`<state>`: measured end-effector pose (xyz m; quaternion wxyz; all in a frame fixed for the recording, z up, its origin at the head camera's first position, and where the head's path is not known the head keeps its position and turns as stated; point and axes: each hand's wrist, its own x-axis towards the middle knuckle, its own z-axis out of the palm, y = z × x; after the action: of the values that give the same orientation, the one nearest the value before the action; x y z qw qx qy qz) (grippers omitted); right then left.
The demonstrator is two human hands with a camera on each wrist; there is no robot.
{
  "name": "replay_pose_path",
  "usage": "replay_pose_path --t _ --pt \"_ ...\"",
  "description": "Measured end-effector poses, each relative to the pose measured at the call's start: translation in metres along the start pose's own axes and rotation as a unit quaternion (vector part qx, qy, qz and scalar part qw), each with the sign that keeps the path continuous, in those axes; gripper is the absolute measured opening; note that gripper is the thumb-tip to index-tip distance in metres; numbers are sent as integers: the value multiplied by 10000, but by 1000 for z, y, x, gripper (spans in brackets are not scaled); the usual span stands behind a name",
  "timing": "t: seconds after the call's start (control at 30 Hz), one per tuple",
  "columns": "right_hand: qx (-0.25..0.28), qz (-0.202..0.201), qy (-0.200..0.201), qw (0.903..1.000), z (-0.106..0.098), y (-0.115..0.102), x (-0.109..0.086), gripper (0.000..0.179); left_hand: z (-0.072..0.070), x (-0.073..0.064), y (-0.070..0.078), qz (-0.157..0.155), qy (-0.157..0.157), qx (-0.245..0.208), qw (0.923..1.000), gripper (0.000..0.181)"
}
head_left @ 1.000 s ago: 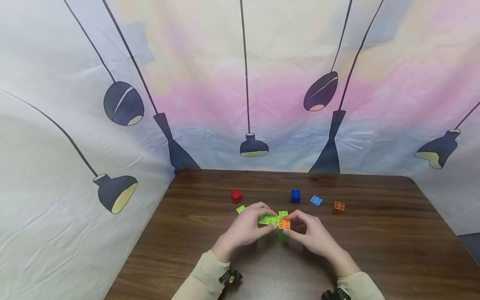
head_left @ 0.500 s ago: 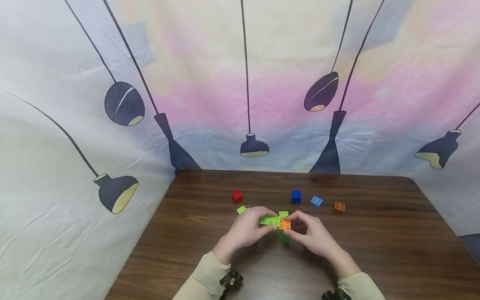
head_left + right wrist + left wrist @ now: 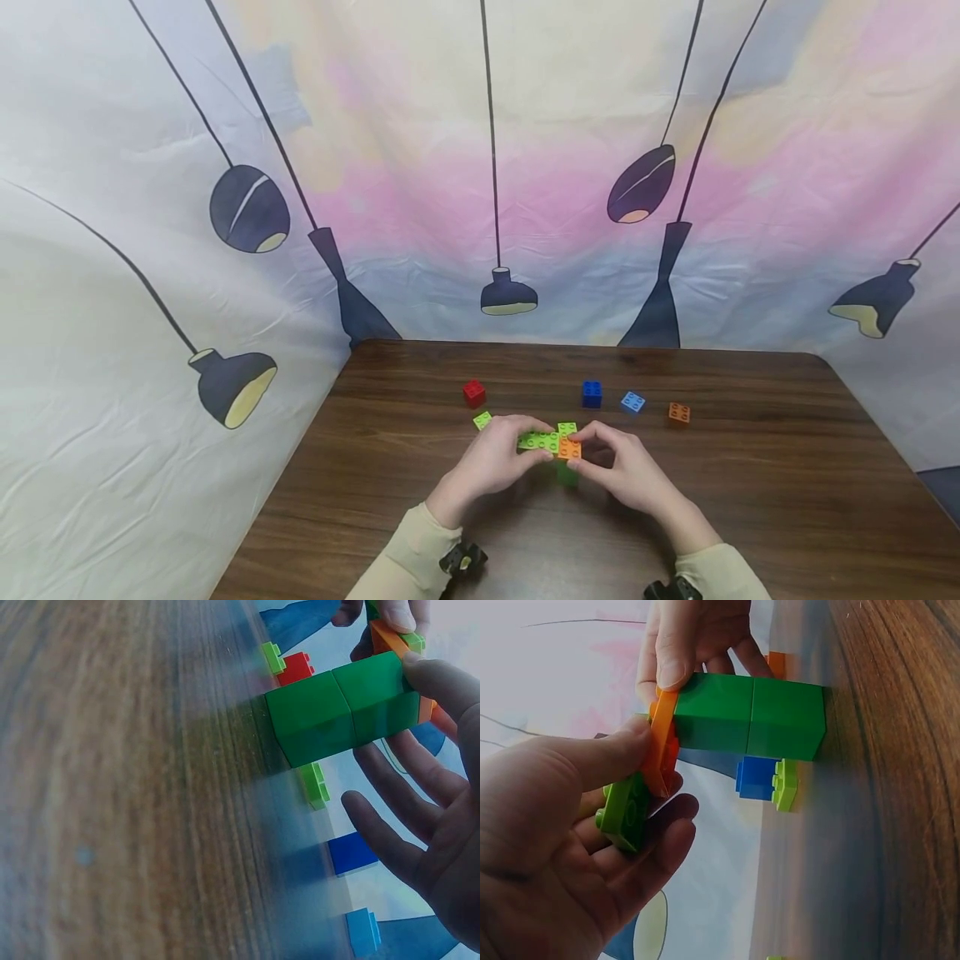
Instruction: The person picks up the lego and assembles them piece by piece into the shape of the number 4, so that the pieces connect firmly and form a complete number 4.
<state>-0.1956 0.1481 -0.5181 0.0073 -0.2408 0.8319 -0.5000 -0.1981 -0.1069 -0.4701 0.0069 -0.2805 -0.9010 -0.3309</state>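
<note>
Two dark green toy building blocks [image 3: 750, 712] stand stacked upright on the table, with an orange building block [image 3: 569, 448] on top. A lime green building block [image 3: 538, 441] extends left from the orange one. My left hand [image 3: 491, 457] pinches the lime block between thumb and fingers; in the left wrist view its thumb also touches the orange block. From the right, my right hand [image 3: 626, 468] pinches the orange block, thumb at the near edge and index finger at the far edge. In the right wrist view, its other fingers spread beside the green stack.
Behind the stack lies another lime block [image 3: 567, 427]. A red block [image 3: 474, 393] and a small lime block [image 3: 482, 420] sit farther left. Dark blue [image 3: 592, 394], light blue [image 3: 633, 402] and orange-brown blocks [image 3: 678, 412] lie toward the back right of the wooden table [image 3: 787, 467].
My left hand's knuckles have lowered slightly. Both hands keep their grip, and the blocks stay in place.
</note>
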Motion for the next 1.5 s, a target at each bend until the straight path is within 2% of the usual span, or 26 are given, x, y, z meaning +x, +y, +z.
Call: replay_pose_path --t 0.13,0.3,0.83,1.5 --pt "11 -25 5 10000 1 0 0 24 1 1 -2 -73 -52 -198 9998 30" --pt "15 -13 24 10000 1 0 -1 24 1 1 -2 -43 -55 -236 9997 29" --pt "-69 -2 56 10000 1 2 1 24 2 1 0 217 12 133 9997 30" --pt "-60 -126 46 9999 2 4 -1 23 4 0 -4 143 20 119 9998 30"
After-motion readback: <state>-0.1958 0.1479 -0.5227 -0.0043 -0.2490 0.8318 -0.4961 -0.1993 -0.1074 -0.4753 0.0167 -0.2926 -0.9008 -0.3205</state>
